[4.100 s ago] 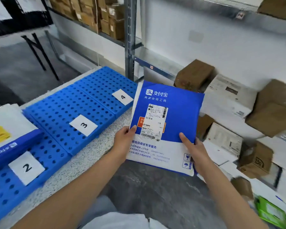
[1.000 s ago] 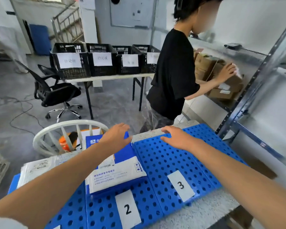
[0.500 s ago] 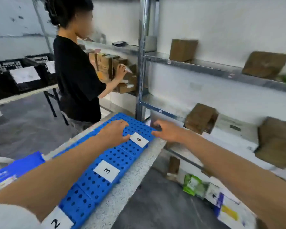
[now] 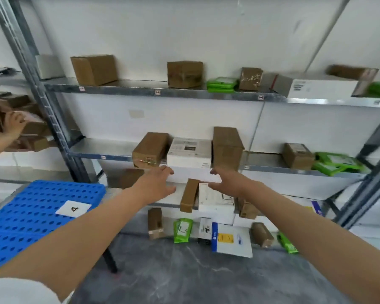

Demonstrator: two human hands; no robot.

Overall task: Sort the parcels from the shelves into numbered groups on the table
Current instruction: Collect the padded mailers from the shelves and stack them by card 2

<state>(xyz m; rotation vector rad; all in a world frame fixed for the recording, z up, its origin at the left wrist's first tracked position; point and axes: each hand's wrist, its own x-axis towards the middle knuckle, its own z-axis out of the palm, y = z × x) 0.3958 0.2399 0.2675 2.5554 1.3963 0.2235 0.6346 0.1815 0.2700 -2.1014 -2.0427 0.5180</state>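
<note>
I record the white parcel [image 4: 190,152] lying on the middle shelf [image 4: 105,148], set between a squat brown box [image 4: 150,150] on its left and a tall brown box [image 4: 227,148] on its right, both close against it. The left hand [image 4: 156,185] and right hand [image 4: 228,183] are held out toward the shelf edge just beneath this parcel. The fingers [image 4: 167,171] of both are spread and relaxed, gripping nothing; contact with the shelf I cannot confirm. Between the hands, on the lower shelf [image 4: 279,199], a narrow brown box [image 4: 189,195] stands against a white box [image 4: 215,201]. The blue perforated tray [image 4: 31,227] bearing label 4 [image 4: 73,209] lies at lower left. Green packets [image 4: 182,230] and a blue-and-white mailer [image 4: 230,241] rest on the floor [image 4: 184,277].
</note>
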